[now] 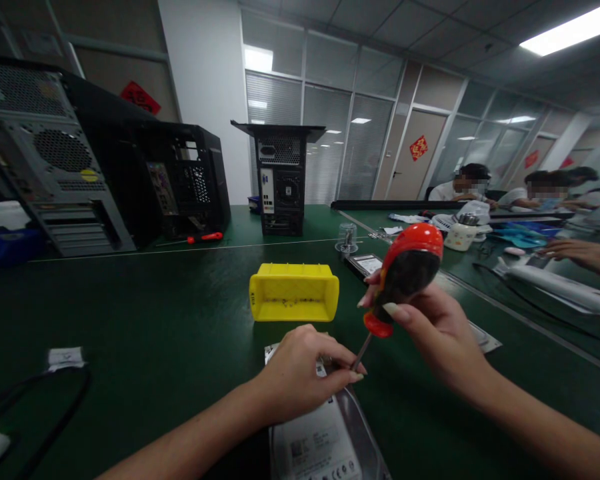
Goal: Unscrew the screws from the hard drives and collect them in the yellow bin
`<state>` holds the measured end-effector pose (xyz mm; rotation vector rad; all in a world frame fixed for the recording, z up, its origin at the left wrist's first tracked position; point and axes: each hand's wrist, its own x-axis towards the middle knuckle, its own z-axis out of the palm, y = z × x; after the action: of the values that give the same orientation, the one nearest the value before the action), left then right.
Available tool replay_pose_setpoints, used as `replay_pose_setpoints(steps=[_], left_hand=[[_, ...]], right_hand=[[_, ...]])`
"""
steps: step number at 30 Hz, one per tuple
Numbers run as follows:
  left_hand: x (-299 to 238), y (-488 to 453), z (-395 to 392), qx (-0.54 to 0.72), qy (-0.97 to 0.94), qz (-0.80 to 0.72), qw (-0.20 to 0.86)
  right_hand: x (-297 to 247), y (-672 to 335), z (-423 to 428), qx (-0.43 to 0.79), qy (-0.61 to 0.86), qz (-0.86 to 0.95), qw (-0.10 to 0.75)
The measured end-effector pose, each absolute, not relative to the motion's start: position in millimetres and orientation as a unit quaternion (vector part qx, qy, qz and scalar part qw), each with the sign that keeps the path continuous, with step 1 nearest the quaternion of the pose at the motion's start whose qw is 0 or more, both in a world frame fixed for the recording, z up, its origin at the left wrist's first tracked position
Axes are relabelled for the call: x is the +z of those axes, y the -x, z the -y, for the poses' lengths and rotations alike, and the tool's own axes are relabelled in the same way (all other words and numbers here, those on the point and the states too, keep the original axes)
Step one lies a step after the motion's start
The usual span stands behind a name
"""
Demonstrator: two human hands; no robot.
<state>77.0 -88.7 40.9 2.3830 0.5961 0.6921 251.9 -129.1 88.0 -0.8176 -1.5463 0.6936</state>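
My right hand (435,327) is closed around the red-and-black handle of a screwdriver (413,263), which slants down to the left. Its shaft reaches the fingertips of my left hand (307,370), whose thumb and fingers pinch around the tip. Whether a screw sits between those fingers is hidden. Under my left hand lies a hard drive (317,440), label side up, partly covered by that hand. Just beyond it a yellow bin (294,297) faces me, with several small screws inside.
A second hard drive (367,263) and a clear plastic cup (347,237) lie behind my right hand. Computer cases (283,180) line the back and left. Another red screwdriver (205,237) rests near them. Cables (55,400) lie at left. Co-workers (463,187) sit at right.
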Motion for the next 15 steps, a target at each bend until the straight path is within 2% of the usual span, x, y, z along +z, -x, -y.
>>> replay_pose_setpoints(steps=[7, 15], left_hand=[[38.5, -77.3, 87.3, 0.269, -0.883, -0.217, 0.316], [39.9, -76.1, 87.3, 0.289, -0.877, -0.238, 0.302]], right_hand=[[90.4, -247.9, 131.0, 0.239, 0.419, 0.66, 0.575], [94.4, -243.6, 136.4, 0.236, 0.441, 0.665, 0.555]])
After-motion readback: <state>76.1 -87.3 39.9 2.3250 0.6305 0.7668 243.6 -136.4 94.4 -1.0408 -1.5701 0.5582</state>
